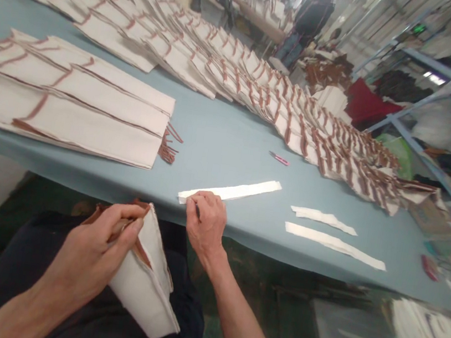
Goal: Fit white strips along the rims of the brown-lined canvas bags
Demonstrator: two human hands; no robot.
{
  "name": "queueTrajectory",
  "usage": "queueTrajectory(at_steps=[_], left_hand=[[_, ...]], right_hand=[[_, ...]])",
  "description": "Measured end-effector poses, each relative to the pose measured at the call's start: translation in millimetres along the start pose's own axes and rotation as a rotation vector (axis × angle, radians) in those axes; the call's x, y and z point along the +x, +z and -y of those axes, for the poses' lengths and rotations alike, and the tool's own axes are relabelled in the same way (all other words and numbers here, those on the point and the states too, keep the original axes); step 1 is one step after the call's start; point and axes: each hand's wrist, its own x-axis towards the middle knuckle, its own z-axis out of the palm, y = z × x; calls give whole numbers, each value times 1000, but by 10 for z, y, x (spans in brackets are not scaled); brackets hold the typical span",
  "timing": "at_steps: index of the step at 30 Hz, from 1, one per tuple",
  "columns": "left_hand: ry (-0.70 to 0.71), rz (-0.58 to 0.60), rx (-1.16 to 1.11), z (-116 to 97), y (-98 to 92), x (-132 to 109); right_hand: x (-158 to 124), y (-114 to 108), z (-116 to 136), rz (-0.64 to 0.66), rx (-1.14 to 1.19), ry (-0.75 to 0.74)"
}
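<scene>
My left hand [99, 249] pinches the upper edge of a folded white cloth piece [148, 298] with brown lining, held over my lap. The piece hangs tilted, its lower corner pointing down to the right. At the table's front edge, my right hand [206, 219] has its fingers curled and closed at the left end of a white strip [251, 190]. A small dark spot shows between its thumb and fingers; I cannot tell what it is. To the right lie a shorter white strip [323, 217] and a longer white strip [336, 245].
Overlapping white pieces with brown trim [101, 123] lie at left, brown cords [168, 150] at their end. A long row of similar pieces [239, 70] runs along the back of the blue-grey table [222, 129]. Pink-handled thread snips [279, 159] lie mid-table. A person [308, 24] stands beyond.
</scene>
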Motion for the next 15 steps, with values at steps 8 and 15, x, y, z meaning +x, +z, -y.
queueTrajectory(at_steps=[8, 15], left_hand=[[145, 398, 298, -259, 408, 323], [142, 528, 504, -441, 604, 554]], right_hand=[[107, 26, 24, -71, 232, 250], [373, -179, -369, -235, 581, 581]])
